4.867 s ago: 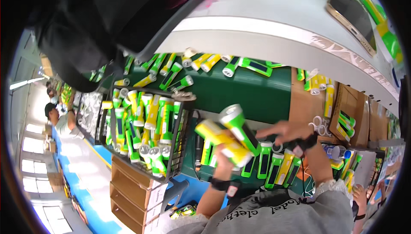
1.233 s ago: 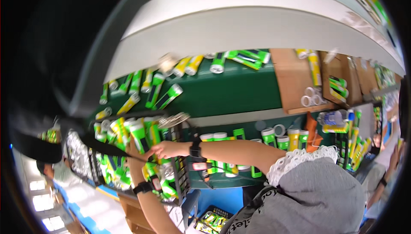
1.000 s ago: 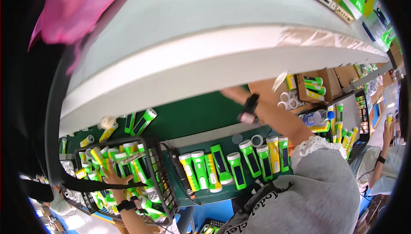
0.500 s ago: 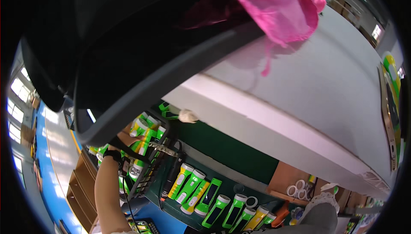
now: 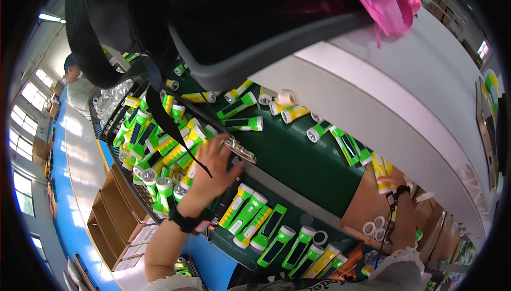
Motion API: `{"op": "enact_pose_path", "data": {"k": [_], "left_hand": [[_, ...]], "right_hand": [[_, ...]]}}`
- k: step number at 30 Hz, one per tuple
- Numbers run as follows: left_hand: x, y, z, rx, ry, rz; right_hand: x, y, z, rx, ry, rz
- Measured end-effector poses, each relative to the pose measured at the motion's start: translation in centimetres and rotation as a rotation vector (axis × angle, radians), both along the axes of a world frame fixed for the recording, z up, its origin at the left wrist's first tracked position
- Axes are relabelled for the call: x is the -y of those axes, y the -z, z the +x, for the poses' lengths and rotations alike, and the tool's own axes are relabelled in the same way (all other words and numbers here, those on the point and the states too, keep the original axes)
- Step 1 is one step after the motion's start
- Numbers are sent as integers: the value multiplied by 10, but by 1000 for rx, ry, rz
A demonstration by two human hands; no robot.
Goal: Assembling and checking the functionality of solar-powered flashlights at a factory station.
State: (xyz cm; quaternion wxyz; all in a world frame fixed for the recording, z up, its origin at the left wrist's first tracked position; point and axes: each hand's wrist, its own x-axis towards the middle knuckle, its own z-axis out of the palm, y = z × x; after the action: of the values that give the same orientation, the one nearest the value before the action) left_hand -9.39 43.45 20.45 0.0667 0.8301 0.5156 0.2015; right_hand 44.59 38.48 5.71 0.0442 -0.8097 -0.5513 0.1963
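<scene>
My left hand (image 5: 213,171), wearing a dark wristband, is open with fingers spread. It is at the right rim of a black basket (image 5: 143,198) heaped with green and yellow flashlights (image 5: 173,155), next to a metallic, chain-like piece (image 5: 240,150). At the right, my right hand (image 5: 395,179) has its fingers around a yellow-and-white flashlight (image 5: 381,173) beside a brown board; part of the grip is hidden. Several flashlights (image 5: 250,214) lie in a slanted row along the near edge of the green bench.
More flashlights (image 5: 242,124) lie scattered on the green belt (image 5: 287,152) beneath a white shelf (image 5: 426,83). A large black item with a grey rim (image 5: 287,46) and a pink cloth (image 5: 380,3) block the upper view. White rings (image 5: 374,228) and cardboard boxes (image 5: 114,211) are nearby. Someone (image 5: 80,86) is far left.
My left hand has come out from among the flashlights to the basket's right rim, and its fingers have spread. My right hand has come into view at a flashlight. The view has shifted.
</scene>
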Motion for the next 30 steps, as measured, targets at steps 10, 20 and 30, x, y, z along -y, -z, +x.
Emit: {"op": "enact_pose_path", "data": {"k": [10, 20, 30], "left_hand": [[100, 242, 294, 959, -243, -1379], [117, 140, 225, 1167, 200, -1573], [121, 46, -85, 1666, -34, -889]], "right_hand": [[62, 51, -109, 148, 294, 87], [151, 36, -141, -1562, 443, 208], [43, -98, -471, -1668, -303, 75]]}}
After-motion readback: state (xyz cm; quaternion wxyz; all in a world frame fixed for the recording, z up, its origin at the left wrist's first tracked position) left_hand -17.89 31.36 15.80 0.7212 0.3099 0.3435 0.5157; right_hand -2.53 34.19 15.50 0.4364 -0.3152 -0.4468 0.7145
